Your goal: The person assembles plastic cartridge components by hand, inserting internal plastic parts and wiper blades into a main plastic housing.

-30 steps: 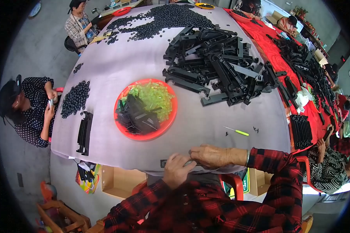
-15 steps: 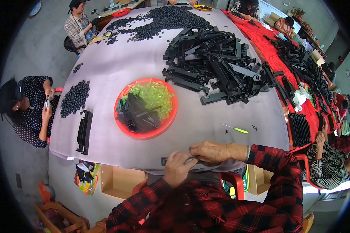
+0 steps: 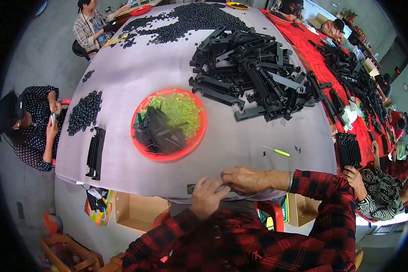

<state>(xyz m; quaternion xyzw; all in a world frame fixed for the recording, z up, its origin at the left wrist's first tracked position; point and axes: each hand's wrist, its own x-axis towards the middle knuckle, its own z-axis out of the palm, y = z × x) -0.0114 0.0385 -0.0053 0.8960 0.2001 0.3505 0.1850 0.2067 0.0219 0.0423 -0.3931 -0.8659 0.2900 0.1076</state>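
On the near side of the red tray (image 3: 161,158), slightly rightward, we find a dark bar (image 3: 191,187) lying crosswise. The left hand (image 3: 207,196), nearer its exposed end, grasps it; the right hand (image 3: 244,179) (fingers curled) adjoins, its grip we cannot tell. The tray holds yellow-green pieces (image 3: 184,113) and dark strips (image 3: 163,136).

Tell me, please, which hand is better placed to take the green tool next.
Probably the right hand: it is nearer to the green tool, which lies beyond it and to its right. The left hand is farther away, over a black piece.
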